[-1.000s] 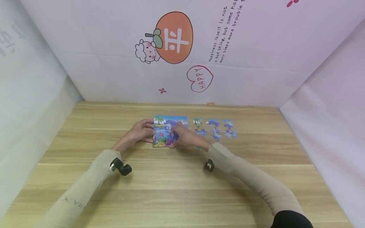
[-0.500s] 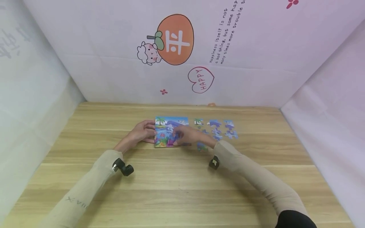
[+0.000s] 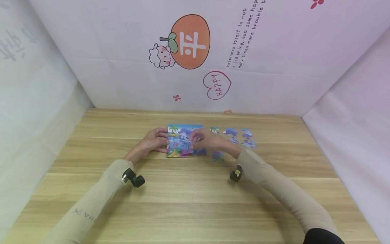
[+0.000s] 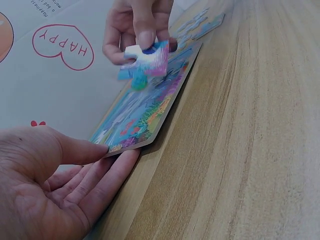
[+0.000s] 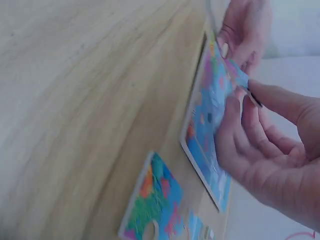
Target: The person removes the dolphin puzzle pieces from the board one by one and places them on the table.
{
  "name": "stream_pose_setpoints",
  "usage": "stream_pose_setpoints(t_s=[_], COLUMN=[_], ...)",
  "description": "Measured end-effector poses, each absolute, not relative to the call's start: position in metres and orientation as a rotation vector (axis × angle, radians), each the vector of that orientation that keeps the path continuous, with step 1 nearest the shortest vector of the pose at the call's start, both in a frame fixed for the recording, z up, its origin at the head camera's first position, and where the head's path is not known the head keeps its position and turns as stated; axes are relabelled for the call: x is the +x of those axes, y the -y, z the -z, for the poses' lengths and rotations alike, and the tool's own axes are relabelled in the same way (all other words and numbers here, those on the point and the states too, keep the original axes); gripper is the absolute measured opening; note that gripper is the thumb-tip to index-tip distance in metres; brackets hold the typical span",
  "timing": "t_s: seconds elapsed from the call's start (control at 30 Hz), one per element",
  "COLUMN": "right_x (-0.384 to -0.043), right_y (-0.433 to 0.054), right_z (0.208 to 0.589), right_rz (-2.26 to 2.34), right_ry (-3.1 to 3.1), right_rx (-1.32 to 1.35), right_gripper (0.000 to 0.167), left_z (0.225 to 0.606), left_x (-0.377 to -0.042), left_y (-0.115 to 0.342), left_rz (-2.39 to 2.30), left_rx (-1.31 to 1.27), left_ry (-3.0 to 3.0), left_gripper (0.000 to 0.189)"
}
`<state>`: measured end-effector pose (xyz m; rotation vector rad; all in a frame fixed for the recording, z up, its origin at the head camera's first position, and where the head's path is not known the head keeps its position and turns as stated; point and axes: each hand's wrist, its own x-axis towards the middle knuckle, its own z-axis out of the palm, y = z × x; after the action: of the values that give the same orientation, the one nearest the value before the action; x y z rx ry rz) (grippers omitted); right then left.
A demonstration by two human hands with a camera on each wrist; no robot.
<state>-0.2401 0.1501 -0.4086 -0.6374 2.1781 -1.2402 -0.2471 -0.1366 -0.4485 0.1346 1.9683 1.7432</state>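
A rectangular puzzle board point(image 3: 175, 146) with a printed dolphin and sea picture lies at the far middle of the table. My left hand point(image 3: 153, 139) pinches its left edge; in the left wrist view the thumb point(image 4: 85, 151) lies on top, with fingers underneath. Over the board, my right hand point(image 3: 207, 139) holds a jigsaw piece point(image 4: 152, 62) between thumb and fingers. That piece is tilted, coloured blue, white and pink, and a green tab hangs below it. Part of the board's right side is hidden behind the right hand in the head view.
Several loose jigsaw pieces lie right of the board, among them a dolphin piece point(image 3: 230, 132), a blue one point(image 3: 249, 144) and a green coral one point(image 3: 217, 156). The right forearm crosses over some of them. A printed white cloth point(image 3: 128, 81) stands behind the wooden table point(image 3: 182, 196).
My right hand has shifted to the right over the board, and the jigsaw piece now shows tilted in its fingers. The green coral piece has come out from under the right arm. The left hand stays.
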Motion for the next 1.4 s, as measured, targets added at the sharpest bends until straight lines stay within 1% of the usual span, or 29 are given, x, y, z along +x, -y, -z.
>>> stream_pose_setpoints(t_s=[0.17,0.33,0.47,0.6,0.8,0.9,1.07,1.27,1.4], right_x=[-0.237,-0.233,-0.228,-0.222,-0.215,-0.210,-0.200,-0.191,-0.188], right_y=[-0.169,-0.194,-0.215,-0.239,-0.280,-0.295,-0.306,-0.306,-0.304], right_z=[0.403,0.405,0.402,0.397,0.394,0.392,0.389,0.394,0.397], right_rz=[1.314,1.362,1.377,1.375,1.271,1.231,1.166,1.118,1.026], right_ry=[-2.095,-2.099,-2.117,-2.129,-2.172,-2.184,-2.201,-2.191,-2.267], right_rx=[-0.490,-0.474,-0.454,-0.435,-0.448,-0.419,-0.269,-0.122,-0.057], right_gripper=[0.029,0.033,0.030,0.031,0.025,0.025,0.027,0.014,0.018], left_z=[0.448,0.448,0.448,0.448,0.448,0.446,0.446,0.448,0.448], left_x=[-0.247,-0.246,-0.246,-0.247,-0.246,-0.246,-0.247,-0.246,-0.247], left_y=[0.136,0.136,0.135,0.136,0.137,0.136,0.134,0.134,0.134], left_rz=[-1.747,-1.746,-1.746,-1.738,-1.730,-1.727,-1.730,-1.712,-1.713], left_rx=[0.123,0.113,0.121,0.114,0.117,0.120,0.113,0.079,0.098], left_ry=[-1.978,-1.986,-1.984,-1.992,-1.994,-1.993,-1.997,-2.002,-2.005], left_gripper=[0.071,0.070,0.070,0.070,0.070,0.071,0.071,0.071,0.071])
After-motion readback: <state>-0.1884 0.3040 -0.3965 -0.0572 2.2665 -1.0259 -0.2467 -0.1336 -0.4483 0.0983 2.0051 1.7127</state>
